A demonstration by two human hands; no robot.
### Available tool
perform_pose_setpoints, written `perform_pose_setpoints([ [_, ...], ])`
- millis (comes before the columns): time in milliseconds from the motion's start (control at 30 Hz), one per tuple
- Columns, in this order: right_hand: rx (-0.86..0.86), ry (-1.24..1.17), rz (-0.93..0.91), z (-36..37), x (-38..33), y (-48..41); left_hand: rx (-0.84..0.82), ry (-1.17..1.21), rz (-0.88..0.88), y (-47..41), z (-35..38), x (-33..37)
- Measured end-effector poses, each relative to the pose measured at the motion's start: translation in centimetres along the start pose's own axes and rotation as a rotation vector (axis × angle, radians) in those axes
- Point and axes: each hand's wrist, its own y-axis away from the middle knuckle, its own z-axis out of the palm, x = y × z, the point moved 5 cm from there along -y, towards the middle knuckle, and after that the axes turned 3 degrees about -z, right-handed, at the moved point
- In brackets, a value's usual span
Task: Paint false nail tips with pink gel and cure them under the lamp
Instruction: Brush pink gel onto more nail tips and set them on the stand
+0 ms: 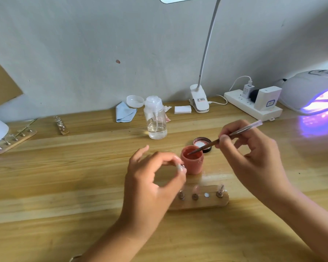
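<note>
- right hand point(254, 157): thumb and forefinger clamped on the brush point(235, 132), shaft angled up toward 2 o'clock, bristle end down in the mouth of the pink gel jar point(192, 163).
- left hand point(150, 178): sits at 8 o'clock of the jar, pinching one nail tip point(180, 167) on its metal peg between thumb and forefinger. Other fingers loose. The tip is just beside the jar wall; contact can't be confirmed.
- hands apart, jar between them.
- jar stands upright on the table point(64, 186), near frame centre. Its lid point(202, 141) lies inner face up at 1 o'clock, just behind it.
- wooden holder point(199, 200) at 6 o'clock of the jar, left end hidden under the left hand. Three pegs stand on it plus one bare metal disc; the tips on them are clear and too blurred to detail.
- curing lamp point(311, 91) at 2 o'clock, far right edge, lit violet, glow spilling onto the table.
- pump bottle point(156, 120) at 11 o'clock of the jar, cap flipped open, clear liquid low.
- blue cloth point(124, 112) left of the bottle.
- power strip point(252, 106) and clip desk lamp point(199, 100) along the wall at 1 o'clock.
- second holder point(15, 138) at 9 o'clock, far left.
</note>
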Motion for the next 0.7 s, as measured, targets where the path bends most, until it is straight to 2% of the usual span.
perform_pose_setpoints([
  [100,-0.046,0.096,-0.009,0.4,-0.2,0.1,-0.021,0.216,-0.247,-0.5,-0.5,-2.1],
  [233,-0.091,0.143,-0.024,0.7,-0.2,0.2,-0.008,0.341,-0.422,-0.6,-0.3,-4.1],
  [533,-0.150,0.168,-0.067,1.3,0.1,0.3,-0.019,0.396,-0.499,-0.1,0.3,-5.2],
  [700,-0.127,0.145,-0.049,1.1,0.2,0.4,-0.047,0.388,-0.477,-0.3,0.4,-4.8],
])
